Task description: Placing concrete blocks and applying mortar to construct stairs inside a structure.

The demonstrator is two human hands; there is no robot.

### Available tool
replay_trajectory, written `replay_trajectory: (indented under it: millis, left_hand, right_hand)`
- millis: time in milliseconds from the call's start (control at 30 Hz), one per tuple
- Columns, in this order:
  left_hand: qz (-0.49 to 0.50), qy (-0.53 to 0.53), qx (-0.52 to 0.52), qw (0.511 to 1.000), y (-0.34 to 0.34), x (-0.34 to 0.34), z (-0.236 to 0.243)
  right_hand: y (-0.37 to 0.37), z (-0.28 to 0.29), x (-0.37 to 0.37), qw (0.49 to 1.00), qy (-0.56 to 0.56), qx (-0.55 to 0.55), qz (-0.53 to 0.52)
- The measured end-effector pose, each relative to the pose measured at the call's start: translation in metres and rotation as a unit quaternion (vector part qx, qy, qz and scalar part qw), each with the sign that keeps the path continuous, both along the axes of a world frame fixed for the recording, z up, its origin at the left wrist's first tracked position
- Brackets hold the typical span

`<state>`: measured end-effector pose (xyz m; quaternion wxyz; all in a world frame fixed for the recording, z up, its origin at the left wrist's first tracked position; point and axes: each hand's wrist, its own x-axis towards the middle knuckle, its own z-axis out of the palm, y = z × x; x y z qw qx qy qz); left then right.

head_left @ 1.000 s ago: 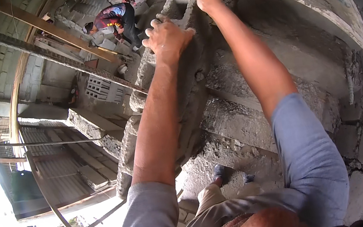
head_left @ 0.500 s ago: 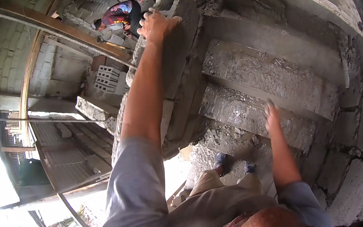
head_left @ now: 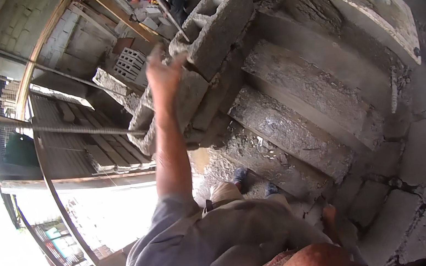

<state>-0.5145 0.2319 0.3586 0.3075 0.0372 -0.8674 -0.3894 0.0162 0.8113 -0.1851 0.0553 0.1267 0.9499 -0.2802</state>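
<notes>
Your left hand [head_left: 162,74] has come off the grey hollow concrete block [head_left: 214,18] topping the wall, fingers spread, holding nothing. Your right hand [head_left: 331,220] has dropped low beside you; its grip is unclear.

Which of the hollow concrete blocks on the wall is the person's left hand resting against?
The left hand rests against the lower concrete block, just below the upper concrete block, whose open cells face up at the wall's top.
</notes>
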Motion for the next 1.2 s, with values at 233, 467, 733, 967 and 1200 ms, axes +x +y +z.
replay_trajectory:
  millis: [233,467,733,967,1200]
  left_hand:
    - [-0.138,-0.24,-0.136,0.951,-0.022,-0.09,-0.026]
    - [-0.105,-0.265,-0.197,0.938,-0.033,-0.102,-0.043]
    - [-0.062,-0.239,-0.231,0.941,-0.028,-0.095,-0.04]
    - [-0.09,-0.23,-0.216,0.945,-0.027,-0.096,-0.032]
    - [0.063,-0.185,-0.185,0.963,-0.014,-0.013,-0.02]
  right_hand:
    - [0.007,0.042,-0.082,0.987,-0.09,-0.072,-0.115]
    - [-0.005,0.087,-0.113,0.97,0.001,-0.127,-0.206]
    - [0.051,-0.044,-0.006,0.939,-0.062,0.214,0.261]
    - [0.018,-0.046,-0.02,0.975,0.052,0.148,0.157]
    - [-0.027,0.028,-0.128,0.975,-0.103,-0.152,-0.122]
